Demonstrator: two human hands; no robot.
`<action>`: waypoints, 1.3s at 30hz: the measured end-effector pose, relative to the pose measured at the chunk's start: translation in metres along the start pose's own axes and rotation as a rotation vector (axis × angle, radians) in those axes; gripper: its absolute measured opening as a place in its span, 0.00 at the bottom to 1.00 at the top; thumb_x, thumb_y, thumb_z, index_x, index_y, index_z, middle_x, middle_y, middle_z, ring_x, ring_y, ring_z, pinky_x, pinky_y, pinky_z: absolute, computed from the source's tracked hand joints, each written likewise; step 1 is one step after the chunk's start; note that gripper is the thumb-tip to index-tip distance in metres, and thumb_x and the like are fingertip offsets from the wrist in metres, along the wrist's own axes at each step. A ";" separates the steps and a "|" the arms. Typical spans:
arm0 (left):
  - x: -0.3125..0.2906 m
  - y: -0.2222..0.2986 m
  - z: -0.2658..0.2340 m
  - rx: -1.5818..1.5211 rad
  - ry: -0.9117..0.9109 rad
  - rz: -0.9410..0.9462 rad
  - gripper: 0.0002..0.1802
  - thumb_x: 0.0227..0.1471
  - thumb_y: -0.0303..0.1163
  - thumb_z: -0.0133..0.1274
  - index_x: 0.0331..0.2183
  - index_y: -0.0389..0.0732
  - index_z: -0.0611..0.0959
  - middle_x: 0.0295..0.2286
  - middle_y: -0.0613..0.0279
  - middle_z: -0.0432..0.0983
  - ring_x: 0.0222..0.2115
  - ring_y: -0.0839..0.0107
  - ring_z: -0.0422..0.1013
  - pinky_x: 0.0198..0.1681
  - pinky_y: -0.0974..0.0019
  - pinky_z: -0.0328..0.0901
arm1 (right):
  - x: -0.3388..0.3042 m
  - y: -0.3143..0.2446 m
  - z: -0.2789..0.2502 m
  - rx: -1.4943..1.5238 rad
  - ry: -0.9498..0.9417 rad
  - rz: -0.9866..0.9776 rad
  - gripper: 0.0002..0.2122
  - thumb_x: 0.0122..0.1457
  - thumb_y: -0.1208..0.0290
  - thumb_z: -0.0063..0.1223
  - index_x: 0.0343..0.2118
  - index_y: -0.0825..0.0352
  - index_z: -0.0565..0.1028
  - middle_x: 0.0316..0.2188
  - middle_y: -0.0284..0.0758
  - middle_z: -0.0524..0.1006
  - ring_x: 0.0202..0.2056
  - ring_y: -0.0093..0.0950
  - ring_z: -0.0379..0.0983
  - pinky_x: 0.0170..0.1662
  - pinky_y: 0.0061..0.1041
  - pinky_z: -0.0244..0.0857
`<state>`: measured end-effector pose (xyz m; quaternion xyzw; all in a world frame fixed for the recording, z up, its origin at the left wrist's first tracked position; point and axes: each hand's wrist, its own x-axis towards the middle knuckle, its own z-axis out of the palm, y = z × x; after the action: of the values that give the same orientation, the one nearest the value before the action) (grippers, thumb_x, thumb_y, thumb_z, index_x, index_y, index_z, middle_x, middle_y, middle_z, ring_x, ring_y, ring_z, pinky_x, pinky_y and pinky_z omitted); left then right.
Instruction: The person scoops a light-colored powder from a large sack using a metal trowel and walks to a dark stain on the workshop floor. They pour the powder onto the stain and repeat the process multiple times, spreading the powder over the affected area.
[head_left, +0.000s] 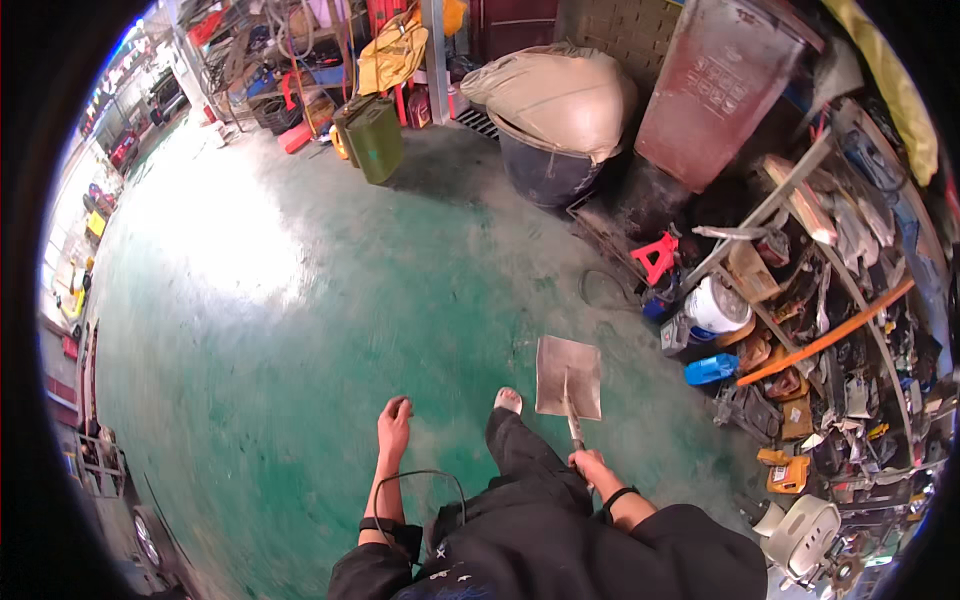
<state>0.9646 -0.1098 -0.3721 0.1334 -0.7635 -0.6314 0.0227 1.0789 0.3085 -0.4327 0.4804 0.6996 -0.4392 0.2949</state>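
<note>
A: Looking down from the head camera, what do the hands have hold of?

B: The right hand (590, 463) is clamped round the handle of a shovel (568, 378). The left hand (394, 412) carries nothing; it hangs loosely curled beside the left leg, its fingers drawn in but closed on no object.

A: So the hands are apart?

B: Well apart, with the dark-trousered leg and bare foot (508, 400) between them.

A: Which way does the shovel lie from the grip?

B: Straight ahead of the right hand. Its long axis runs from the wrist forward and slightly left, handle nearest the body, flat metal blade at the far end, hanging over the green floor (300, 300) just right of the foot. I cannot tell whether the blade touches the floor.

A: Which hand is nearer?

B: The right, plainly; the left is on the other side of the leg.

A: And round about?

B: A cluttered rack (850, 290) of tools and parts to the right, a white bucket (718, 305) and a red jack stand (658, 256) near its foot, a dark tub with a tan sack (555, 95) ahead, and a green fuel can (375, 138) farther left.
</note>
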 end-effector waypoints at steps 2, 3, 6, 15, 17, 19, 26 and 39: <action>0.046 -0.008 0.001 0.227 -0.064 -0.269 0.20 0.53 0.40 0.49 0.38 0.32 0.79 0.29 0.56 0.77 0.30 0.72 0.72 0.35 0.71 0.65 | 0.024 -0.094 -0.012 -0.035 -0.070 -0.052 0.07 0.37 0.72 0.58 0.15 0.70 0.73 0.14 0.39 0.73 0.15 0.29 0.69 0.18 0.31 0.63; 0.062 -0.017 0.006 0.268 0.004 -0.301 0.19 0.52 0.40 0.49 0.37 0.32 0.79 0.28 0.55 0.77 0.27 0.73 0.72 0.29 0.70 0.65 | 0.032 -0.137 -0.019 0.007 -0.046 -0.018 0.06 0.38 0.74 0.56 0.14 0.70 0.73 0.13 0.37 0.71 0.14 0.30 0.68 0.17 0.32 0.61; 0.082 -0.043 -0.002 0.029 0.044 -0.901 0.23 0.51 0.43 0.50 0.45 0.38 0.74 0.30 0.56 0.76 0.25 0.66 0.73 0.23 0.65 0.64 | 0.062 -0.268 -0.053 -0.027 0.056 -0.140 0.08 0.40 0.73 0.52 0.12 0.71 0.71 0.10 0.38 0.71 0.11 0.29 0.69 0.16 0.30 0.63; 0.280 -0.089 -0.013 -0.196 0.184 -1.342 0.26 0.52 0.46 0.45 0.51 0.47 0.65 0.46 0.54 0.67 0.43 0.51 0.67 0.43 0.42 0.60 | 0.173 -0.679 -0.175 -0.448 0.648 -0.761 0.16 0.40 0.71 0.55 0.33 0.75 0.74 0.17 0.43 0.75 0.14 0.34 0.73 0.17 0.33 0.66; 0.384 -0.083 -0.005 -0.273 0.304 -1.284 0.21 0.50 0.46 0.46 0.43 0.44 0.72 0.37 0.55 0.71 0.36 0.54 0.69 0.37 0.45 0.63 | 0.172 -0.765 -0.209 -0.091 0.401 -0.626 0.21 0.41 0.74 0.54 0.42 0.75 0.71 0.18 0.44 0.75 0.13 0.30 0.72 0.14 0.29 0.65; 0.505 -0.063 0.009 -0.243 0.260 -0.955 0.14 0.50 0.44 0.48 0.29 0.42 0.74 0.22 0.62 0.67 0.22 0.65 0.67 0.22 0.57 0.64 | 0.167 -0.848 -0.236 -0.195 0.586 -0.716 0.18 0.42 0.74 0.53 0.39 0.75 0.71 0.17 0.42 0.75 0.13 0.30 0.72 0.14 0.28 0.65; 0.932 0.165 0.092 -0.065 0.045 -0.322 0.21 0.54 0.46 0.48 0.42 0.40 0.76 0.36 0.57 0.76 0.32 0.68 0.73 0.27 0.65 0.65 | 0.140 -1.065 -0.327 -0.790 0.929 -0.746 0.17 0.36 0.65 0.55 0.31 0.68 0.76 0.29 0.49 0.76 0.34 0.45 0.73 0.38 0.39 0.66; 1.082 0.141 0.194 0.190 0.042 -0.996 0.21 0.54 0.43 0.47 0.46 0.42 0.72 0.34 0.52 0.75 0.31 0.61 0.73 0.30 0.56 0.66 | 0.117 -1.344 -0.415 -1.624 0.862 -0.760 0.08 0.30 0.74 0.49 0.18 0.63 0.77 0.16 0.42 0.73 0.23 0.42 0.72 0.27 0.37 0.65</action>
<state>-0.1421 -0.1514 -0.4190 0.4954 -0.6607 -0.4905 -0.2782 -0.2118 0.5244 0.0976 -0.0048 0.9427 0.3199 0.0947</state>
